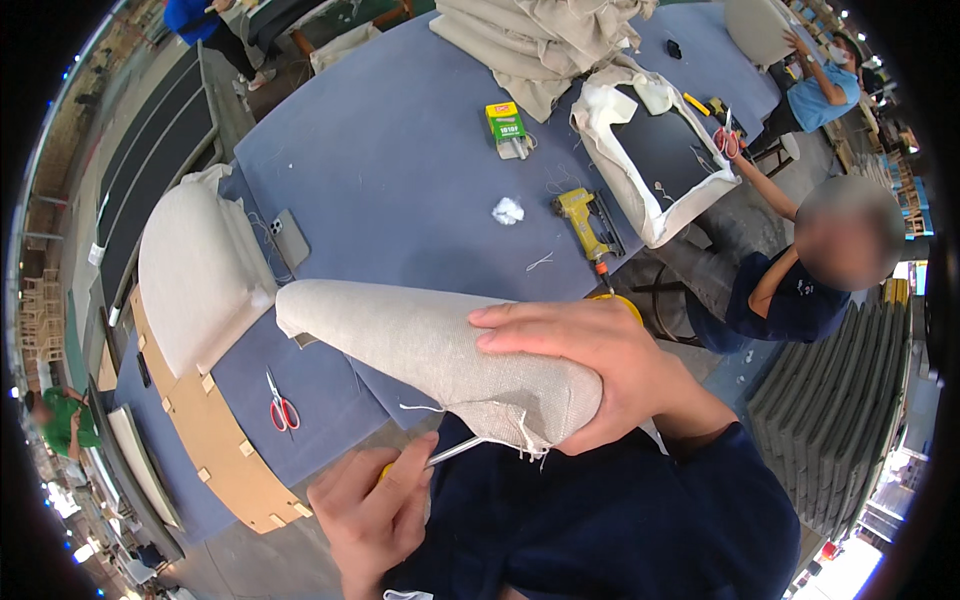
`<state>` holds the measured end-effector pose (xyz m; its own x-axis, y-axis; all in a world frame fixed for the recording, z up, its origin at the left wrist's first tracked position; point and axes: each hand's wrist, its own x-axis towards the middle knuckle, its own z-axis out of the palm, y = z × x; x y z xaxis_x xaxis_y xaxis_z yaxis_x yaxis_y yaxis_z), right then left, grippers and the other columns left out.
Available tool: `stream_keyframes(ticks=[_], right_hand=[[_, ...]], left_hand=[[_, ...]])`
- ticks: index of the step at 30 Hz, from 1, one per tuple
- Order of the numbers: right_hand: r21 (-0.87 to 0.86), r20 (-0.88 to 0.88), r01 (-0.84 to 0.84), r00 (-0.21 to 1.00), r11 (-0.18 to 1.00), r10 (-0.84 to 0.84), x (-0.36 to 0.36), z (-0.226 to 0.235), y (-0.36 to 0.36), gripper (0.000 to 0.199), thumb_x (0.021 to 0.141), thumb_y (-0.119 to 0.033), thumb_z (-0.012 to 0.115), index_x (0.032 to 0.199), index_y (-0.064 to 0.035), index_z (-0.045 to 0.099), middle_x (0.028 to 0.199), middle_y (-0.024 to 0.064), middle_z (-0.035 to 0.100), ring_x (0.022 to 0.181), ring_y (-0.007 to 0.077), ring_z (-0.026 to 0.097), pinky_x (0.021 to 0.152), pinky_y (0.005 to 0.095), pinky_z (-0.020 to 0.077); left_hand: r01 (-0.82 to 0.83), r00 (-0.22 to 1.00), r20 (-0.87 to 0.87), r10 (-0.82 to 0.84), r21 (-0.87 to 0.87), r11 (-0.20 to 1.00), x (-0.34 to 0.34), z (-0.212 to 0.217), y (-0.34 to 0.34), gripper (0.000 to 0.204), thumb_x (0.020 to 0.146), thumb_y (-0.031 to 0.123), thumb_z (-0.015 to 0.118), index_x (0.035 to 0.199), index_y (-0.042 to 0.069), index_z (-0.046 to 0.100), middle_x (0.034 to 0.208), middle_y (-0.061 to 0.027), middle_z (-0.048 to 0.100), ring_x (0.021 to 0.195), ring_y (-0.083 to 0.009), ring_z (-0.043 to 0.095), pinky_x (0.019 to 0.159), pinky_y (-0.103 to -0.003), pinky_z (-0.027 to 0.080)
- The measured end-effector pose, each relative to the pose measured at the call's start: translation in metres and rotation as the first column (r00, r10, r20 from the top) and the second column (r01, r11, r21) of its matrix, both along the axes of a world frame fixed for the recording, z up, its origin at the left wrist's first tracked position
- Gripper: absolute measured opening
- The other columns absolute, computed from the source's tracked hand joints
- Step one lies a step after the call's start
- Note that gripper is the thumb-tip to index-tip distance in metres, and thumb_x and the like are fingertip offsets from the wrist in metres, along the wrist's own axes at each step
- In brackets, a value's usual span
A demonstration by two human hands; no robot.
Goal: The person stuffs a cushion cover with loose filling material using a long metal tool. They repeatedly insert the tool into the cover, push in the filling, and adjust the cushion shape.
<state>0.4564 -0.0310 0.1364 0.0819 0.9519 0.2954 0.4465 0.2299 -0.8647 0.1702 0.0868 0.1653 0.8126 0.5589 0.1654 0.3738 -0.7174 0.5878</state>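
Note:
A beige fabric-covered cushion panel (400, 325) is held up before my chest, with frayed cloth and loose threads along its lower edge. My right hand (590, 365) wraps round its wide end, fingers over the top. Lower left, my left hand (375, 510) is closed round a screwdriver-like tool with a bit of yellow showing at the handle. That tool's metal shaft (452, 453) reaches to the frayed edge; its tip is hidden by the cloth.
On the blue-grey table (370, 160) lie red-handled scissors (283, 410), a phone (290, 238), a yellow staple gun (590, 222), a green-yellow box (506, 125) and another beige cushion (195, 275). A co-worker sits at right, holding scissors by an upholstered frame (605, 165).

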Motion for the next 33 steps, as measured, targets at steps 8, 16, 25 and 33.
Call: stream_keyframes(ticks=[8,16,25,33], right_hand=[[0.014,-0.008,0.012,1.0,1.0,-0.012,-0.008,-0.002,0.003,0.086,0.057,-0.021,0.09,0.14,-0.009,0.071,0.143,0.0142,0.072,0.125,0.0328,0.074,0.096,0.0388,0.0616],[-0.001,-0.035,-0.005,0.999,1.0,0.005,-0.005,-0.003,0.002,0.085,0.055,-0.021,0.091,0.138,-0.008,0.073,0.143,0.0149,0.073,0.124,0.0321,0.075,0.097,0.0394,0.0623],[0.067,0.073,-0.014,0.997,0.998,0.01,-0.014,-0.006,0.002,0.076,0.063,-0.032,0.097,0.131,-0.0038,0.076,0.137,0.0195,0.075,0.122,0.0334,0.077,0.089,0.0367,0.0631],[0.031,0.001,-0.005,1.0,1.0,0.005,-0.015,-0.005,-0.001,0.085,0.054,-0.022,0.092,0.137,-0.0078,0.074,0.141,0.0154,0.074,0.123,0.0332,0.075,0.095,0.039,0.0632]], left_hand=[[-0.024,0.999,-0.025,0.023,-0.071,0.997,0.001,0.008,-0.005,0.038,0.077,0.006,0.086,0.114,0.013,0.085,0.077,-0.0033,0.067,0.059,-0.0212,0.061,0.054,-0.035,0.045],[-0.028,1.0,-0.005,0.027,-0.195,0.98,-0.016,-0.004,-0.005,0.035,0.077,0.006,0.083,0.112,0.011,0.086,0.075,-0.0046,0.067,0.057,-0.021,0.061,0.052,-0.034,0.045],[-0.002,1.0,-0.03,-0.002,-0.131,0.991,-0.009,0.008,-0.007,0.036,0.077,0.007,0.085,0.113,0.012,0.086,0.075,-0.0044,0.069,0.056,-0.0198,0.061,0.051,-0.034,0.044],[-0.018,0.998,0.058,0.027,-0.149,0.989,-0.006,-0.008,-0.011,0.035,0.076,0.008,0.085,0.111,0.012,0.087,0.075,-0.0041,0.068,0.057,-0.0207,0.06,0.051,-0.034,0.044]])
